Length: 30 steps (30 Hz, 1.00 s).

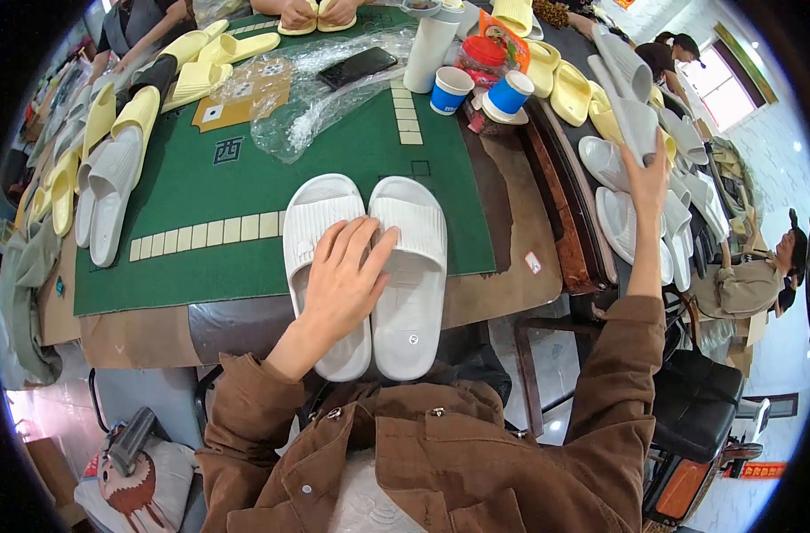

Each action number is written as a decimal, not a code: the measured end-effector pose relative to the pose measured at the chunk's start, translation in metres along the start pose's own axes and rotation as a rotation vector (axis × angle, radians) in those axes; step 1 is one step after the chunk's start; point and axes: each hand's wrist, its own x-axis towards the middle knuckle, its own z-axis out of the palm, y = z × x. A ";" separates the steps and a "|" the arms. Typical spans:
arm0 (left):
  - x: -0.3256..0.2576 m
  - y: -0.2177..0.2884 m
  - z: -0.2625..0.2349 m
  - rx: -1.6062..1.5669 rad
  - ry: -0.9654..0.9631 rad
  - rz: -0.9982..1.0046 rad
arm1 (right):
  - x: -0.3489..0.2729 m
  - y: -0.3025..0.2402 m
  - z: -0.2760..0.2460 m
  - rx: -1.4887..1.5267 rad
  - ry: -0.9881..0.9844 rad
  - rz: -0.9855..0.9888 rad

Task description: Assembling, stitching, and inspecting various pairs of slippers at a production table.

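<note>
The left hand [341,277] is lying flat with its fingers spread across a pair of white slides [366,266], pressing on both and clamping nothing. The pair is resting side by side on the green mat [245,186], just in front of the body, long axis pointing away from the person. The right hand [647,178] is reaching far to the right, fingers closing on a grey slide [631,111] in the pile there, well apart from the pair.

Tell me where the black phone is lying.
In the head view, the black phone lies at the far side of the green mat, on crinkled clear plastic wrap, just left of the tall white cup.
</note>
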 end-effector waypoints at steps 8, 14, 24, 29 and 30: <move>0.001 0.007 0.000 0.003 0.011 -0.037 | -0.065 -0.041 -0.044 0.201 0.015 -0.140; -0.001 0.016 0.000 0.042 0.028 -0.120 | -0.146 -0.087 -0.053 0.265 -0.282 -0.317; -0.012 -0.002 -0.011 0.120 0.059 -0.135 | -0.235 -0.107 -0.040 0.254 -0.619 -0.239; -0.021 -0.022 -0.025 0.107 0.017 -0.127 | -0.223 -0.128 -0.058 0.373 -0.789 -0.230; -0.021 -0.024 -0.027 0.110 -0.002 -0.115 | -0.219 -0.125 -0.055 0.375 -0.788 -0.231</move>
